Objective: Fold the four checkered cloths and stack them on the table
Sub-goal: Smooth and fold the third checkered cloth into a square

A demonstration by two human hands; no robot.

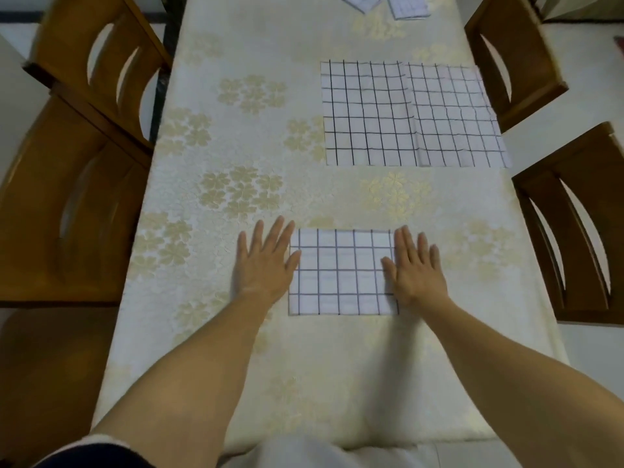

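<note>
A folded white checkered cloth (341, 273) lies flat on the table in front of me. My left hand (265, 260) rests flat at its left edge, fingers straight, thumb on the cloth. My right hand (417, 268) lies flat on its right edge, fingers straight. Farther back on the right a larger checkered cloth (410, 114) is spread out with a crease down its middle. At the far end, parts of two more checkered cloths (407, 5) show at the frame's top edge.
The table wears a cream cloth with golden flowers (236, 190). Two wooden chairs (77, 184) stand along the left side and two wooden chairs (574, 224) along the right.
</note>
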